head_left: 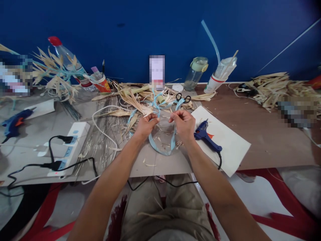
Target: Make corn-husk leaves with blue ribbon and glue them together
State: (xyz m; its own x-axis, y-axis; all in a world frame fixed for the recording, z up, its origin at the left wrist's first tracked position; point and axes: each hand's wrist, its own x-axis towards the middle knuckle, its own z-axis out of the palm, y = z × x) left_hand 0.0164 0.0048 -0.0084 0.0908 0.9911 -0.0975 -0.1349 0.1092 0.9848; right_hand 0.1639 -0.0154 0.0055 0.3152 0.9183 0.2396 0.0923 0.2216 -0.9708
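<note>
"Where's the stem?"

"The blue stem (pixel 158 109) is over the middle of the table (pixel 250 134), at the left hand's (pixel 146 124) fingertips. Its long axis runs nearly upright from here, the forked end pointing away from the person, towards the wall (pixel 100 20)."

"Is the left grip firm?"

"Thumb and fingers are closed narrowly on its near end. The right hand (pixel 185 122) is just beside it, thumb and forefinger close together; I can't tell whether they're closed on anything."

"And that ribbon?"

"The blue ribbon (pixel 164 153) droops in a loop on the near side, between the two hands."

"Around them?"

"Dry husks (pixel 135 98) behind the left hand, scissors (pixel 184 99) beyond the right. Beside the right forearm, a glue gun (pixel 210 142) lies on white card (pixel 233 150). Farther out, a phone (pixel 157 70) stands near the wall, and a power strip (pixel 82 130) lies off to the left."
</note>
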